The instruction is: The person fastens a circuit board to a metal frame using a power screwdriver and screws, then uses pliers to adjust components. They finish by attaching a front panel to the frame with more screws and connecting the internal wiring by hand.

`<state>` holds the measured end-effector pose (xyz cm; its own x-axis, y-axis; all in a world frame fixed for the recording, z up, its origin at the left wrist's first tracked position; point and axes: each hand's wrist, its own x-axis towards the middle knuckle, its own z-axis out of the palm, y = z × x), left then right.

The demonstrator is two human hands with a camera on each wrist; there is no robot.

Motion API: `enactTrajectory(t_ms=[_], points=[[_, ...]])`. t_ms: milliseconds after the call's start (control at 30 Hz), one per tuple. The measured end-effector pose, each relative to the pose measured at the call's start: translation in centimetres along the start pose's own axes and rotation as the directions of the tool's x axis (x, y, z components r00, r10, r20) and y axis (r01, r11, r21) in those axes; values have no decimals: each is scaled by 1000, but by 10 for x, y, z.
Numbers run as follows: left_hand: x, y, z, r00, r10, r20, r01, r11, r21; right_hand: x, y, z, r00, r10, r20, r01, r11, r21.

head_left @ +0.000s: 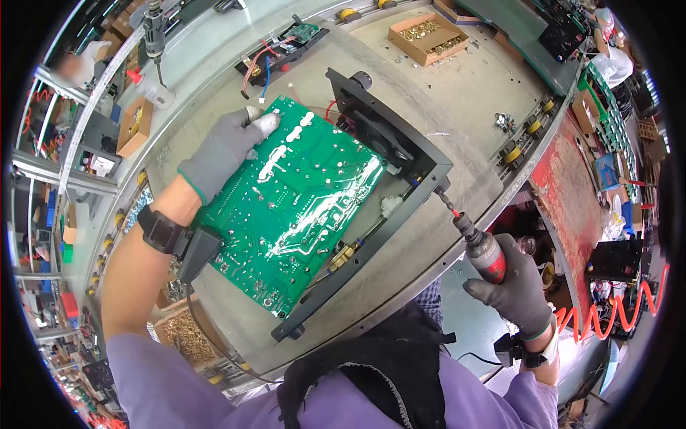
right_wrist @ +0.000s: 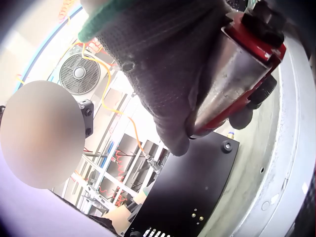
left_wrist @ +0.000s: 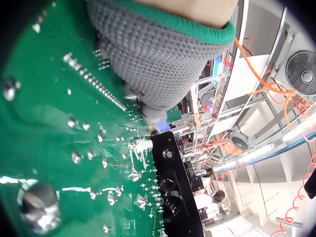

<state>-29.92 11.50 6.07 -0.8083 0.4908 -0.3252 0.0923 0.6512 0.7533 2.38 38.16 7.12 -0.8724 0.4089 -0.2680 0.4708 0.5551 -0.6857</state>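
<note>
In the head view a large green circuit board [head_left: 314,179] lies solder side up and tilted across a black metal housing [head_left: 386,121]. My gloved left hand [head_left: 223,150] grips the board at its upper left edge, with its fingers partly hidden. The left wrist view shows the glove [left_wrist: 153,59] right against the soldered pins. My gloved right hand [head_left: 520,286] holds a red and silver power screwdriver [head_left: 487,254]. Its bit points at the housing's right corner, fingertip-close to it. In the right wrist view the screwdriver [right_wrist: 232,74] overlaps the black panel [right_wrist: 197,173].
A cardboard box [head_left: 421,56] of brass parts stands at the back. Left of it lies a small wired assembly [head_left: 300,34]. A power driver [head_left: 153,32] hangs at upper left, near a white bottle [head_left: 153,93]. Small screws [head_left: 504,123] lie at right; a red coiled hose [head_left: 607,325] runs beyond.
</note>
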Motion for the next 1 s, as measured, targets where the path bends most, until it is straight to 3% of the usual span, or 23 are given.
enactTrajectory(t_ms=[67,167,500,567,700,1000], points=[[-1,2,0,997,62,-41,-63,998,-24,1,2,-1,997,-71,-28,69,995,-69],[0,3,-1,995,85,-46,-86,996,-9,0,-3,-3,997,-57,-43,51,989,-140],[1,25,3,989,148,11,-148,989,14,2,-1,-5,993,-106,-50,94,975,-202],[3,26,4,984,175,-20,-176,981,-87,2,-1,-6,986,-158,-52,143,964,-222],[-3,40,7,982,173,-72,-176,983,-43,3,-2,-5,984,-169,-53,154,964,-215],[6,34,11,987,154,47,-155,987,34,2,1,-5,985,-165,-51,148,958,-246]])
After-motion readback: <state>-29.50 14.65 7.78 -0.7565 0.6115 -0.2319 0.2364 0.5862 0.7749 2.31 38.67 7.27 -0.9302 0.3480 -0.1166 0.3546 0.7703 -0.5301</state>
